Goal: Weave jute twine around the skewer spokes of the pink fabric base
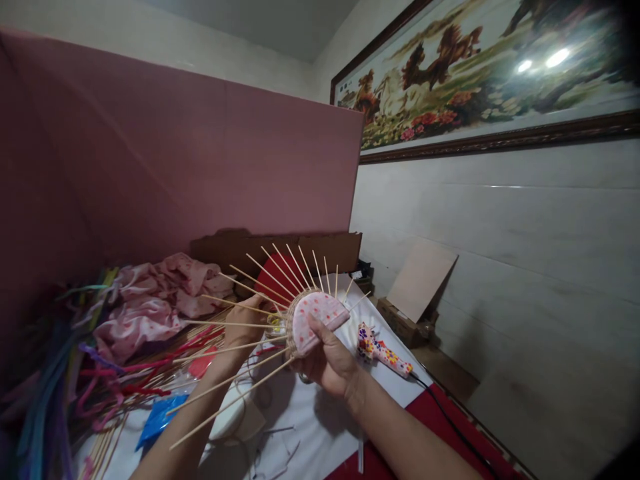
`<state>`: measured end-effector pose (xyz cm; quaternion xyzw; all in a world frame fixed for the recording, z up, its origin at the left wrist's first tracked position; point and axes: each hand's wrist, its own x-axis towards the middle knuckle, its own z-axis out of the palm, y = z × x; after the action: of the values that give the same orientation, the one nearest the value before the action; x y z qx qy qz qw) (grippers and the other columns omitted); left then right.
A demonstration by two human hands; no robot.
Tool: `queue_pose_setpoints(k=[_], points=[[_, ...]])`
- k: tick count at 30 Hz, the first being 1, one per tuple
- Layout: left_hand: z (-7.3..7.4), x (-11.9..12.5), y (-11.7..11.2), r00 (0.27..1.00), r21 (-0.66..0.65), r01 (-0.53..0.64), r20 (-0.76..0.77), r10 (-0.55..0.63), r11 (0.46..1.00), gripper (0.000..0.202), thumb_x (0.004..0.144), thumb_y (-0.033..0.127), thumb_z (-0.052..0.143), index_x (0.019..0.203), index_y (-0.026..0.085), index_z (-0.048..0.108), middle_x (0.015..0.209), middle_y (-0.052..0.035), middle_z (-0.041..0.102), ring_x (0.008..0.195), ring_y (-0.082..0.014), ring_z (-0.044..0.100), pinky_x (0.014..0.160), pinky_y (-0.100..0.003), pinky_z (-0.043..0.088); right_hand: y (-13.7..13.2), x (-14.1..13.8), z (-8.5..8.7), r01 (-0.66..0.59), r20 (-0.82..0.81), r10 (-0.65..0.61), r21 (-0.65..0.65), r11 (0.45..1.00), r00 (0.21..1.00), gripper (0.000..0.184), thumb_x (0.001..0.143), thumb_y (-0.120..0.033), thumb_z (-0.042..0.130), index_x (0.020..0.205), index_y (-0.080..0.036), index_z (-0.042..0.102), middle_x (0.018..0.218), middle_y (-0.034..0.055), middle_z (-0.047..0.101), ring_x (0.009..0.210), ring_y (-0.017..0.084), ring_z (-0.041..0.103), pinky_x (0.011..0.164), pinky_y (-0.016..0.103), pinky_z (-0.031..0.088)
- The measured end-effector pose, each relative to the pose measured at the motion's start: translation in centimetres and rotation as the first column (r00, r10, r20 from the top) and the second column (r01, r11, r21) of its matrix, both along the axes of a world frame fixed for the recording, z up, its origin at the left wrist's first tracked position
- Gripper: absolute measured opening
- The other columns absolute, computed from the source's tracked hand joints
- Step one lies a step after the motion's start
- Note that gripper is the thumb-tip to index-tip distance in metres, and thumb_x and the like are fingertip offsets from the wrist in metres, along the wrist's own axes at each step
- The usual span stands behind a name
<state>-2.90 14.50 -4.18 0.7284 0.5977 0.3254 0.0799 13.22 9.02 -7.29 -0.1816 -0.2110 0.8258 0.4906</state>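
Note:
A half-round piece covered in pink dotted fabric is held above the table, with thin wooden sticks fanning out from its curved edge. Brown twine is woven around the sticks along that edge. My right hand grips the piece near its straight side, thumb on the fabric and fingers beneath. My left hand is at the left side of the fan, behind several sticks. Its fingers are closed by the twine edge; what they pinch is partly hidden.
A floral-patterned glue gun with a black cord lies on the right. Pink dotted cloth, pipe cleaners and a blue packet lie on the left. Behind stand a cardboard strip and a pink panel.

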Motion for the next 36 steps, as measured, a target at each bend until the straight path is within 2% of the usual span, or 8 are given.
queue_pose_setpoints(k=[4, 6, 10, 14, 16, 23, 30, 36], points=[[-0.7, 0.4, 0.4, 0.989, -0.02, 0.147, 0.007, -0.146, 0.989, 0.007, 0.063, 0.022, 0.06, 0.066, 0.019, 0.066, 0.072, -0.004, 0.066, 0.071, -0.017, 0.057, 0.063, -0.024, 0.039, 0.6, 0.2, 0.1, 0.155, -0.066, -0.155, -0.004, 0.988, 0.986, 0.024, 0.069, -0.034, 0.065, 0.08, -0.015, 0.057, 0.062, 0.0009, 0.065, 0.054, 0.013, 0.059, 0.049, 0.025, 0.048], [-1.5, 1.1, 0.5, 0.951, 0.025, 0.258, 0.172, -0.258, 0.966, 0.013, 0.059, 0.023, 0.064, 0.071, 0.019, 0.067, 0.081, -0.0058, 0.066, 0.081, -0.0191, 0.056, 0.072, -0.027, 0.04, 1.2, 0.5, 0.1, 0.254, -0.116, -0.251, 0.011, 0.967, 0.961, 0.021, 0.069, -0.033, 0.066, 0.08, -0.017, 0.057, 0.062, -0.0004, 0.064, 0.053, 0.013, 0.059, 0.048, 0.023, 0.047], [-3.3, 3.3, 0.0, 0.773, -0.005, 0.397, 0.541, -0.332, 0.918, 0.016, 0.065, 0.031, 0.063, 0.072, 0.016, 0.064, 0.075, -0.006, 0.065, 0.068, -0.0167, 0.057, 0.064, -0.027, 0.044, 2.4, 1.3, 0.2, 0.431, -0.202, -0.417, 0.033, 0.902, 0.886, 0.02, 0.069, -0.033, 0.066, 0.08, -0.019, 0.055, 0.061, -0.0024, 0.062, 0.054, 0.012, 0.057, 0.046, 0.022, 0.044], [-3.7, 4.9, -1.1, 0.421, -0.054, 0.573, 0.876, -0.238, 0.817, 0.016, 0.064, 0.029, 0.067, 0.068, 0.015, 0.06, 0.063, -0.0005, 0.061, 0.057, -0.0099, 0.052, 0.055, -0.021, 0.04, 2.8, 1.7, 0.2, 0.521, -0.222, -0.501, 0.037, 0.853, 0.836, 0.022, 0.07, -0.035, 0.065, 0.08, -0.02, 0.054, 0.061, -0.0022, 0.061, 0.055, 0.012, 0.056, 0.047, 0.022, 0.043], [-3.4, 5.3, -1.5, 0.337, -0.008, 0.557, 0.916, -0.218, 0.83, 0.016, 0.066, 0.029, 0.067, 0.066, 0.015, 0.059, 0.058, 0.0017, 0.057, 0.054, -0.0072, 0.049, 0.054, -0.018, 0.038, 2.8, 1.6, 0.2, 0.519, -0.225, -0.496, 0.058, 0.853, 0.839, 0.022, 0.071, -0.037, 0.064, 0.079, -0.019, 0.054, 0.061, -0.0018, 0.06, 0.054, 0.012, 0.055, 0.048, 0.023, 0.043], [-2.9, 5.9, -2.0, 0.31, -0.01, 0.504, 0.935, -0.17, 0.864, 0.016, 0.067, 0.03, 0.067, 0.067, 0.014, 0.063, 0.06, 0.0019, 0.058, 0.054, -0.0058, 0.047, 0.054, -0.017, 0.038, 2.4, 1.0, -0.1, 0.504, -0.257, -0.474, 0.06, 0.862, 0.842, 0.019, 0.072, -0.032, 0.064, 0.082, -0.018, 0.055, 0.065, -0.0019, 0.061, 0.055, 0.01, 0.055, 0.049, 0.021, 0.043], [-2.7, 6.0, -2.0, 0.423, -0.043, 0.512, 0.882, -0.209, 0.858, 0.017, 0.062, 0.029, 0.07, 0.067, 0.013, 0.064, 0.06, 0.0016, 0.059, 0.054, -0.0065, 0.048, 0.052, -0.017, 0.037, 1.9, 0.9, 0.5, 0.519, -0.278, -0.488, 0.046, 0.854, 0.827, 0.017, 0.07, -0.029, 0.065, 0.078, -0.017, 0.056, 0.063, -0.0027, 0.061, 0.055, 0.009, 0.055, 0.053, 0.02, 0.045], [-2.9, 5.9, -1.9, 0.247, 0.002, 0.548, 0.955, -0.164, 0.837, 0.015, 0.064, 0.025, 0.07, 0.072, 0.017, 0.06, 0.062, 0.0027, 0.062, 0.055, -0.0067, 0.053, 0.053, -0.017, 0.038, 2.3, 0.9, 0.2, 0.537, -0.264, -0.505, 0.062, 0.841, 0.822, 0.022, 0.07, -0.033, 0.066, 0.083, -0.018, 0.056, 0.066, -0.0025, 0.062, 0.058, 0.011, 0.056, 0.054, 0.023, 0.046]])
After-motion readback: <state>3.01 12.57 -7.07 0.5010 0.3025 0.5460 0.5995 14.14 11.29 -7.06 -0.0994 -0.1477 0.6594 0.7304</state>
